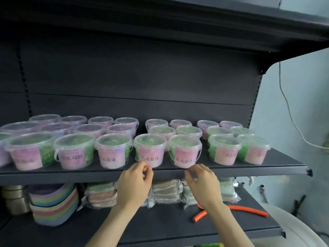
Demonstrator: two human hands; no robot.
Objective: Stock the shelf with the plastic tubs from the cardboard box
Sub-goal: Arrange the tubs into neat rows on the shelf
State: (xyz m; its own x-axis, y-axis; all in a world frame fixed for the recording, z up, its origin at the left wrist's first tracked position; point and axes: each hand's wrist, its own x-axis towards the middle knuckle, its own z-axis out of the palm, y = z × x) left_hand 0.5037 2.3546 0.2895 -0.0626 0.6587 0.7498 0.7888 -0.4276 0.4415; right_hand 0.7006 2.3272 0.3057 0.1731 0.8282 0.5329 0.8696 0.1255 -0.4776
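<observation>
The left hand (pixel 135 182) and right hand (pixel 203 182) hang by the shelf (pixel 267 168) edge, fingers loosely bent, holding nothing. Just behind them the tubs (pixel 150 150) stand on the shelf in rows going back

Person, partial record, head view: two arms were seen, the rest of the body lay outside the picture.

1. The left hand (pixel 135 182) was bare. Its back, knuckles and thumb showed, and the fingers were slim. The nails were too blurred to describe.
2. The left forearm (pixel 110 227) was uncovered along its whole visible length, from the wrist to the picture's lower edge. It was narrow at the wrist and broader toward the elbow.
3. The right hand (pixel 203 180) was likewise bare and of matching build, with slim fingers.
4. The right forearm (pixel 229 227) was uncovered from the wrist to the lower edge, and tapered the same way.
</observation>
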